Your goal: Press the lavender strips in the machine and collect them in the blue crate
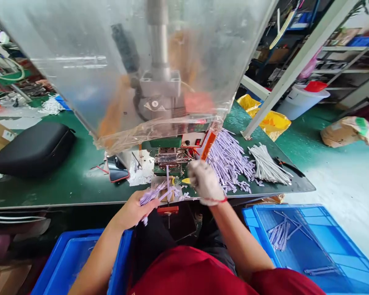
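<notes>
In my bare left hand (143, 209) is a bunch of thin purple strips (152, 194), gripped near the front edge of the table. One purple strip (167, 176) stretches from the small metal fixture (167, 157) of the press toward me. My right hand (204, 180), in a whitish glove, is curled up just right of the fixture. It is slightly blurred, and whatever its fingers may hold is hidden. Beside it lies a small yellow piece (186, 180), perhaps a tool handle. The press head (160, 92) shows behind a cloudy clear shield (89, 69).
A heap of purple strips (230, 159) and a bundle of white strips (269, 164) lie to the right. Blue crates (332, 233) flank my legs. A black case (33, 147) sits at left, and a pair of dark-handled pliers (290, 167) at the right corner.
</notes>
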